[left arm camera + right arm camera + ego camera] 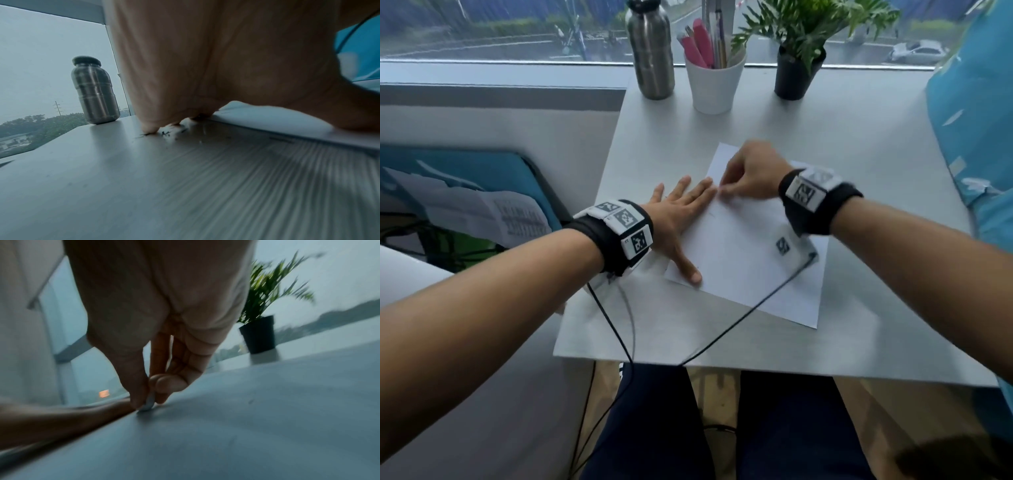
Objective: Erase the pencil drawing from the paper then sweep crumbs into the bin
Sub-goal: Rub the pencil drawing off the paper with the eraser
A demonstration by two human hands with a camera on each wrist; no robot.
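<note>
A white sheet of paper (750, 260) lies askew in the middle of the table (859, 154). My left hand (681, 212) lies flat with spread fingers on the sheet's left edge and presses it down. My right hand (746, 174) pinches a small white eraser (148, 404) between thumb and fingers, its tip on the paper (246, 426) right beside my left fingers. Dark eraser crumbs (170, 132) lie on the table under my left hand (216, 65). No pencil drawing shows clearly; only faint marks near the eraser.
At the table's back stand a steel bottle (650, 51), a white cup of pens (714, 82) and a potted plant (799, 65). Black cables (739, 318) trail from both wrists over the front edge. A blue bin with papers (482, 205) sits left of the table.
</note>
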